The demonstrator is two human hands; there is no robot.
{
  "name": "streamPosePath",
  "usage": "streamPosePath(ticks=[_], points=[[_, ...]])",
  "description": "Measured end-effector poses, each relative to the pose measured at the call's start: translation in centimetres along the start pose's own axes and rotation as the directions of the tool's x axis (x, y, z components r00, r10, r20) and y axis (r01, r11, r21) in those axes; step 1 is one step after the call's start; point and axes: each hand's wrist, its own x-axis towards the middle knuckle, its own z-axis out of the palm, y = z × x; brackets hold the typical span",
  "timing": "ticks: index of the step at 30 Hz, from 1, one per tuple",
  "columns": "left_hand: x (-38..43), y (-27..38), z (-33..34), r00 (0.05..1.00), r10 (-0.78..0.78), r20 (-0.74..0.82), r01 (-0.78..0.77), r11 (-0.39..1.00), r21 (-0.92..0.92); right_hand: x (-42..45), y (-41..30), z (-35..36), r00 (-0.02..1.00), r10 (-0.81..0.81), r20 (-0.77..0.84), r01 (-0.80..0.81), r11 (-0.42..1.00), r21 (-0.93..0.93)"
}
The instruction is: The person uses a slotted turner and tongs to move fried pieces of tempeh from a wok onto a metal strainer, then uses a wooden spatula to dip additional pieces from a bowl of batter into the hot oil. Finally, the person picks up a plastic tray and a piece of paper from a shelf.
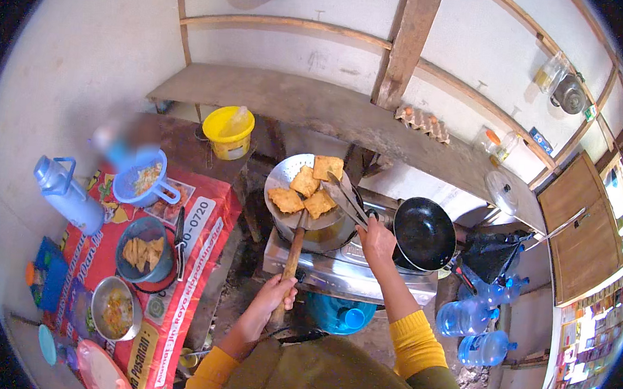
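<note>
My left hand [273, 299] grips the wooden handle of a large perforated metal skimmer [278, 177]. Several golden-brown, squarish fried pieces [328, 167] lie on its round head. In my right hand [377, 245] is a pair of metal tongs [351, 201], their tips at the right side of the pieces; whether they pinch one I cannot tell. Beneath the skimmer, a wok [320, 240] with oil in it sits on the left of a metal gas stove [349, 274], partly hidden by the skimmer. A black frying pan [424, 233] stands on the right of the stove.
Left, on a red printed banner [212, 204], are a blue colander [130, 183], a bowl of fried pieces [142, 251], a knife [180, 240], a metal bowl [116, 311] and a thermos [70, 196]. A yellow bucket [229, 141] and egg tray [423, 124] stand farther back.
</note>
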Motion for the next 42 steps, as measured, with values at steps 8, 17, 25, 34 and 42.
streamPosePath(ticks=[8,17,25,34,42], points=[[0.5,-0.2,-0.3,1.000,-0.005,-0.013,0.005,1.000,-0.022,-0.6,0.1,-0.9,0.995,-0.043,-0.092,0.051,0.995,0.084],[0.1,0.6,0.5,0.997,-0.015,-0.082,0.017,1.000,0.021,-5.7,3.4,0.7,0.986,0.156,0.058,-0.162,0.980,0.117],[1.1,0.6,0.6,0.999,-0.010,-0.051,0.013,0.997,0.073,-5.9,5.8,2.1,0.989,0.140,0.045,-0.143,0.987,0.076],[1.8,1.3,3.9,1.000,-0.003,0.026,-0.001,0.985,0.171,-12.6,17.9,-6.0,0.748,0.648,-0.141,-0.574,0.739,0.353],[5.2,-0.1,12.4,0.967,-0.087,0.240,0.042,0.981,0.187,-35.4,32.7,-6.6,0.379,0.855,-0.353,-0.919,0.393,-0.034]])
